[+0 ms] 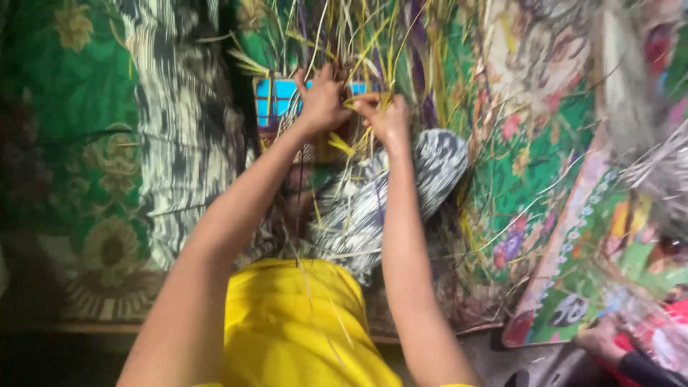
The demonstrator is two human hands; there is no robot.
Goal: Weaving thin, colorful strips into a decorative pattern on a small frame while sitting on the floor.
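Mats cover the whole floor: green floral mat (64,143) at left, black-and-white patterned cloth (183,129) beside it, another floral mat (530,165) with a pale border at right. Yellow shirt (294,330) of the person fills the bottom centre, both bare arms reaching up and away from it. Black-and-white cloth-covered knee (387,193) sits between the arms. Bundle of long thin straw strips (358,50), yellow, green and purple, fans out at top centre above the hands, loose ends trailing down over the knee. Small blue-and-white woven piece (276,100) lies just left of the left hand. Left hand (322,100) closed down on the strips, fingers curled. Right hand (383,115) pinching yellow strips between thumb and fingers, touching the left hand. Another person's hand (598,337) at bottom right corner, resting by red fabric (663,337); blurry there.
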